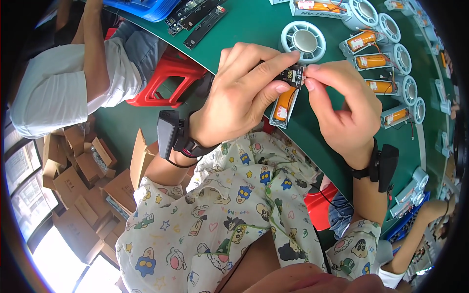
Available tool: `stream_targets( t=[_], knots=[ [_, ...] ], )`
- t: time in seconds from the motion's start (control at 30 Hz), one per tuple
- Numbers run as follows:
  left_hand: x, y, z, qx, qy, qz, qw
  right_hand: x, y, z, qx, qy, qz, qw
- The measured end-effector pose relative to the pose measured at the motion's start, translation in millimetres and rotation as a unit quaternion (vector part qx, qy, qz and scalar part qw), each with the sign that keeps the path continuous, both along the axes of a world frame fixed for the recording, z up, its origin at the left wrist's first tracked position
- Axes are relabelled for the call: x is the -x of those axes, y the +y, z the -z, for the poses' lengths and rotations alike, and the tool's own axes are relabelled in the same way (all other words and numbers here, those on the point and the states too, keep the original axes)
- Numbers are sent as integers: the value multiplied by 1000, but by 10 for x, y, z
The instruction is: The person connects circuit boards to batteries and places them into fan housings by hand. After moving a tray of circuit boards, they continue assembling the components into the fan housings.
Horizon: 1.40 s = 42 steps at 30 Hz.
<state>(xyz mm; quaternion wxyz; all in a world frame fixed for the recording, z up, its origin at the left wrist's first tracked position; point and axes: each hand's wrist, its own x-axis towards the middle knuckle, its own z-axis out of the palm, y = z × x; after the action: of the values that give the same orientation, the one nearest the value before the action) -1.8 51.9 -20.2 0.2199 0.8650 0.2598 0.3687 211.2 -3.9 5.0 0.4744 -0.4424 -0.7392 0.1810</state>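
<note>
My left hand (238,90) is closed on a small black circuit board (292,74) with a little digit display, gripping it between thumb and fingers. At the board's right end, my right hand (349,100) pinches thumb and forefinger together. Whatever sits between those fingertips is too small to make out. Just below the board, a pale blue fan handle (282,111) with an orange battery (284,104) inside lies at the table edge, partly covered by my left hand. Its round fan head (305,39) shows beyond my fingers.
Several more opened fans (370,61) with orange batteries and thin wires stand to the right on the green table (254,24). Long black circuit boards (205,27) and a blue tray (146,7) lie at the far left. A person sits beside a red stool (163,80); cardboard boxes (78,190) fill the floor.
</note>
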Motion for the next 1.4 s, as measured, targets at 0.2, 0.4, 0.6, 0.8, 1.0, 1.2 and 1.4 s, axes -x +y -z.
stream_targets(
  t=[0.2, 0.4, 0.6, 0.8, 1.0, 1.2, 1.4],
  knots=[
    [-82, -18, 66, -15, -54, -13, 998, 73, -58, -11, 213, 306, 7, 928],
    [-100, -35, 83, -20, -61, -39, 997, 118, -100, 24, 162, 211, 41, 963],
    [-83, -10, 93, -2, -66, -14, 998, 123, -82, -70, 196, 247, 46, 948],
    [-101, 14, 118, -37, -72, -20, 996, 72, -92, -60, 199, 198, 20, 960],
    [-128, -49, 96, -93, -32, -49, 994, 81, -118, -36, 120, 75, 41, 989],
    [-151, -127, 102, -116, -26, -66, 991, 161, -203, -10, 80, 83, 67, 991],
    [-102, -120, 146, -71, 2, -89, 993, 113, -86, -79, 131, 13, 41, 990]
  ],
)
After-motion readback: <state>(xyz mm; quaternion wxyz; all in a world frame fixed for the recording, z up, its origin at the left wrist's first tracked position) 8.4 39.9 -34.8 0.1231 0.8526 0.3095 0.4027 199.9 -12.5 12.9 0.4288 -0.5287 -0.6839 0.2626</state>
